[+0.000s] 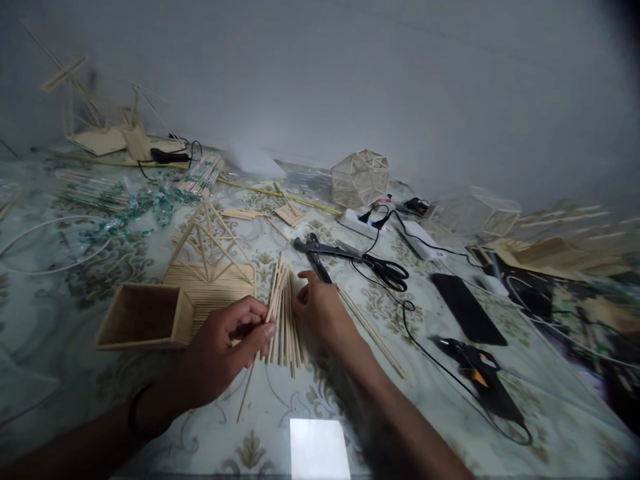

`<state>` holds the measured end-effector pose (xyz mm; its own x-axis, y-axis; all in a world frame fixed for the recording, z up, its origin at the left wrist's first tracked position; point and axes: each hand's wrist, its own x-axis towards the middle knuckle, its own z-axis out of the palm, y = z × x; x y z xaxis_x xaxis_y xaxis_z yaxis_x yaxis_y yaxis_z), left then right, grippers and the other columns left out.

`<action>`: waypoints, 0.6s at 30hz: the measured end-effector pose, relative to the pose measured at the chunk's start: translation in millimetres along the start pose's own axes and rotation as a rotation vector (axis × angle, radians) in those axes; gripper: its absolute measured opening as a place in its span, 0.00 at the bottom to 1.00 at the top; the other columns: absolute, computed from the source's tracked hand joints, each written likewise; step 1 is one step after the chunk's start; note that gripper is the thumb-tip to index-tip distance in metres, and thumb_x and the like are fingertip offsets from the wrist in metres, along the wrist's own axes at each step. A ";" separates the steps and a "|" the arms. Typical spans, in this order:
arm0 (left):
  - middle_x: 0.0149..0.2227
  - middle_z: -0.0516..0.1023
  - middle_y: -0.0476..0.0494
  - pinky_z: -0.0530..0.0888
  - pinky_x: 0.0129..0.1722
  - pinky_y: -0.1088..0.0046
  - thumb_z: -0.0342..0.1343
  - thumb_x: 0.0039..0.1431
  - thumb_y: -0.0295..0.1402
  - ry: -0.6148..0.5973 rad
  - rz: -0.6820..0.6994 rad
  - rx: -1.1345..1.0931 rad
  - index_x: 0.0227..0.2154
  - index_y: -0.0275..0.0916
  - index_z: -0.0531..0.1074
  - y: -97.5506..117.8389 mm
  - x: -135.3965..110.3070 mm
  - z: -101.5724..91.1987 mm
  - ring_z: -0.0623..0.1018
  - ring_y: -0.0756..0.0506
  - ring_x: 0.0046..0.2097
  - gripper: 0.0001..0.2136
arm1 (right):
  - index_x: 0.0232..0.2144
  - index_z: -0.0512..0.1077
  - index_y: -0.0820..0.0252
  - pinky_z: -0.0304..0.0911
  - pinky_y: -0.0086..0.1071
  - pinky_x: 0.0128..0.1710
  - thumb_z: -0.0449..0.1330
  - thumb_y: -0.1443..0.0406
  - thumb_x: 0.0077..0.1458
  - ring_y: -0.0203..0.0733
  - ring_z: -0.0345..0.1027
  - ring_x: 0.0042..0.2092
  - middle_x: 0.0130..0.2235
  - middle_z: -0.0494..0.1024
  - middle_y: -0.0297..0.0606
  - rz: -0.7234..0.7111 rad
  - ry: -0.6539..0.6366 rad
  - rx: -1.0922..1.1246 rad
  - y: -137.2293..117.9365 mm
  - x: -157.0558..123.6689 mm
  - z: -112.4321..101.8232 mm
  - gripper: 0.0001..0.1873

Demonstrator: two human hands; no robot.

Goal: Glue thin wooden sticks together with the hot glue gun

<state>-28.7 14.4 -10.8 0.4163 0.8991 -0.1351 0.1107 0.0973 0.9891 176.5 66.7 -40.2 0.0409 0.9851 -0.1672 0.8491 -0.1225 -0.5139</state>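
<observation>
My left hand (227,353) pinches a thin wooden stick (246,393) between thumb and fingers; the stick slants down toward the table. Beside it lies a loose pile of wooden sticks (286,327). At the right edge of that pile, my right hand (320,303) has thumb and forefinger apart, with nothing visible between them. Left of the pile is a stick-built model with a slatted base (227,280) and a triangular frame (205,243). An open wooden box (183,317) adjoins its near left corner. Black scissors (350,253) lie just beyond my right hand.
A glue gun (473,363) with a trailing cord and a black phone-like slab (467,308) lie to the right. Behind stand a white power strip (360,223) and a faceted stick frame (361,179). Bagged sticks (203,175) and a larger wooden model (115,137) are back left.
</observation>
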 end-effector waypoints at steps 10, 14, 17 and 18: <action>0.25 0.72 0.56 0.66 0.26 0.76 0.57 0.68 0.40 -0.004 0.006 0.011 0.34 0.41 0.69 1.7 -1.9 0.6 0.69 0.52 0.24 0.10 | 0.32 0.78 0.62 0.63 0.28 0.27 0.63 0.73 0.54 0.38 0.72 0.23 0.23 0.79 0.35 0.051 -0.042 0.165 2.5 8.6 -26.7 0.04; 0.26 0.73 0.55 0.67 0.27 0.76 0.55 0.69 0.39 0.002 0.005 -0.008 0.34 0.41 0.69 2.2 -3.7 -0.2 0.70 0.51 0.24 0.10 | 0.32 0.75 0.60 0.65 0.28 0.25 0.64 0.58 0.62 0.34 0.68 0.23 0.24 0.76 0.31 -0.075 -0.074 0.505 7.7 -19.7 -37.3 0.11; 0.26 0.73 0.55 0.67 0.27 0.75 0.56 0.69 0.39 0.003 -0.004 -0.001 0.32 0.41 0.69 1.6 -3.8 -0.4 0.70 0.51 0.25 0.10 | 0.32 0.75 0.58 0.66 0.28 0.24 0.70 0.49 0.58 0.33 0.66 0.22 0.24 0.76 0.30 -0.169 -0.144 0.891 4.2 -41.8 -30.6 0.19; 0.26 0.72 0.55 0.67 0.27 0.75 0.57 0.68 0.39 0.003 -0.007 0.001 0.32 0.41 0.69 1.4 -3.7 -0.3 0.70 0.51 0.25 0.10 | 0.32 0.74 0.58 0.67 0.28 0.23 0.71 0.48 0.56 0.34 0.67 0.22 0.24 0.76 0.30 -0.179 -0.167 0.963 1.8 -47.7 -26.6 0.20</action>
<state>-30.4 11.3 -8.9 0.4124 0.8999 -0.1422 0.1143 0.1037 0.9880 190.1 22.7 -10.8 -0.1834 0.9781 -0.0981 0.0422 -0.0919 -0.9949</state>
